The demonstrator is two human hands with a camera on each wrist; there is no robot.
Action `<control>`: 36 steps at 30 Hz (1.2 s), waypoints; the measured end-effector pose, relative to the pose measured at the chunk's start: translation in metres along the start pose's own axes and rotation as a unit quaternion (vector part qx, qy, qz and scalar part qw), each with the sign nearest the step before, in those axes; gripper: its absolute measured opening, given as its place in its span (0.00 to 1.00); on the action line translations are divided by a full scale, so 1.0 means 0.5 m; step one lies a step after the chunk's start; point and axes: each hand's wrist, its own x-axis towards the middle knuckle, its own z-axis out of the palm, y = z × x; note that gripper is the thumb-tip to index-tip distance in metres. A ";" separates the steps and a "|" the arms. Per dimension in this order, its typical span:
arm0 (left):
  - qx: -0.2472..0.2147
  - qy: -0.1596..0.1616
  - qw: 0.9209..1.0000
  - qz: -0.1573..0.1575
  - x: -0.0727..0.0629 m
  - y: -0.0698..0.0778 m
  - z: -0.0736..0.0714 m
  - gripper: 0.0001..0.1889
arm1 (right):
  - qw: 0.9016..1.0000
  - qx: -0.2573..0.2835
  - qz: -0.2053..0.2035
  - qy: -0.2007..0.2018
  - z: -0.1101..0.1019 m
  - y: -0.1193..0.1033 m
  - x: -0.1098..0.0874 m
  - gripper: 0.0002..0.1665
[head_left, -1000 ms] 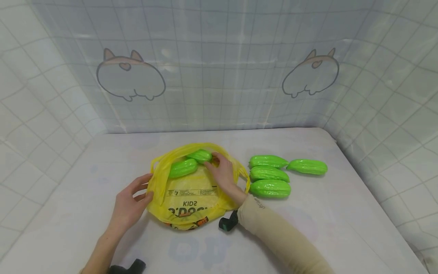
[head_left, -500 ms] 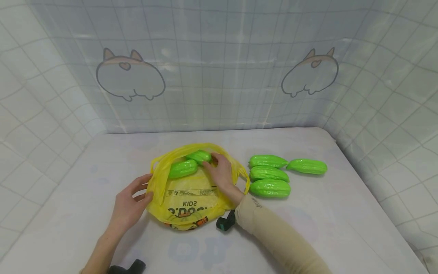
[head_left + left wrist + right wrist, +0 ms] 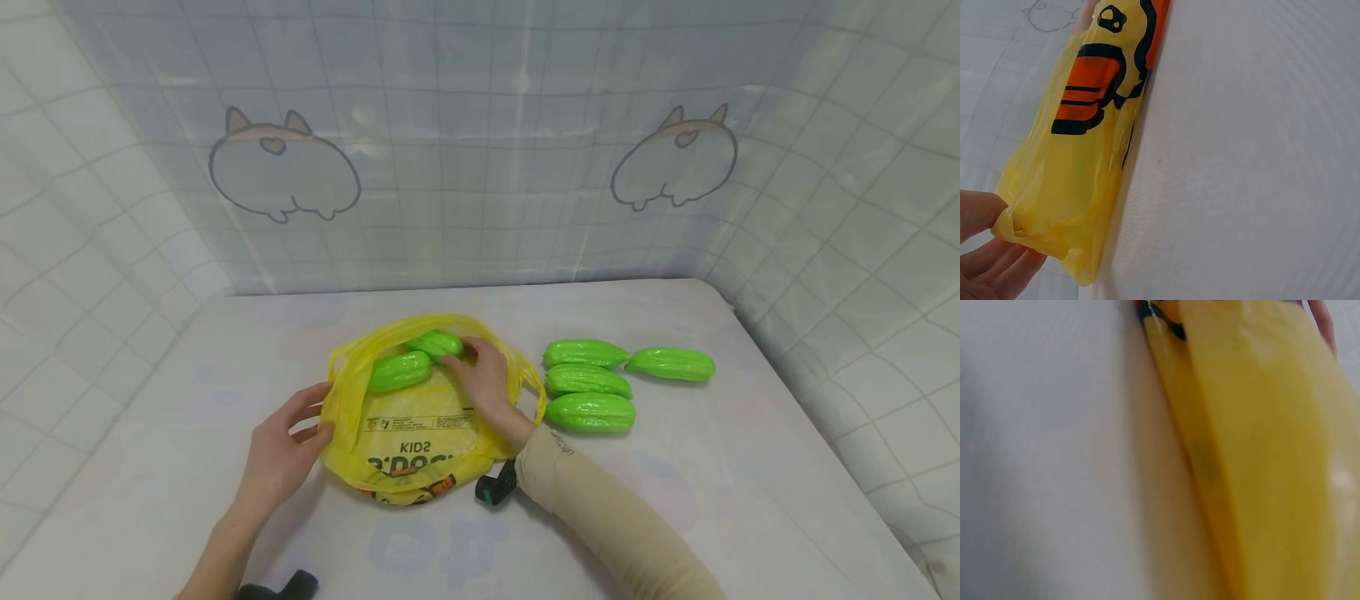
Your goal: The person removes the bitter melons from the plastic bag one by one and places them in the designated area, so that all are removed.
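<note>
A yellow plastic bag (image 3: 347, 454) lies on the table with its mouth held wide. My left hand (image 3: 281, 454) pinches the left edge of its rim; in the left wrist view, thumb and fingers grip the crumpled film (image 3: 1041, 231). Inside the bag rest two glossy green ribbed bitter melons. Reaching in through the mouth, my right hand (image 3: 483, 382) holds the end of the rear bitter melon (image 3: 437, 343) between thumb and fingers. The front bitter melon (image 3: 399, 372) lies beside it, partly behind the bag's left side. Yellow film (image 3: 1272, 437) hides the right fingers in the right wrist view.
Right of the bag, three bitter melons (image 3: 588, 381) lie stacked in a row front to back, the nearest ones close to the bag's handle (image 3: 542, 404). Another bitter melon (image 3: 671, 364) lies farther right, against the rear one's tip. A tiled-pattern curtain (image 3: 480, 208) stands behind the white table (image 3: 720, 483).
The right hand and forearm have shifted very slightly left, with the rear bitter melon still at the fingers. The left hand keeps its grip on the bag.
</note>
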 end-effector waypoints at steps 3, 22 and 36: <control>0.000 -0.002 1.000 -0.001 -0.001 -0.001 0.000 0.28 | 1.000 0.001 0.001 0.000 -0.002 -0.001 -0.001 0.27; -0.003 -0.001 1.000 -0.003 0.002 -0.004 -0.002 0.28 | 1.000 -0.012 -0.012 0.012 -0.033 -0.025 -0.015 0.26; 0.001 -0.003 1.000 -0.009 0.003 -0.002 -0.003 0.28 | 1.000 -0.006 -0.025 0.009 -0.065 -0.030 -0.036 0.27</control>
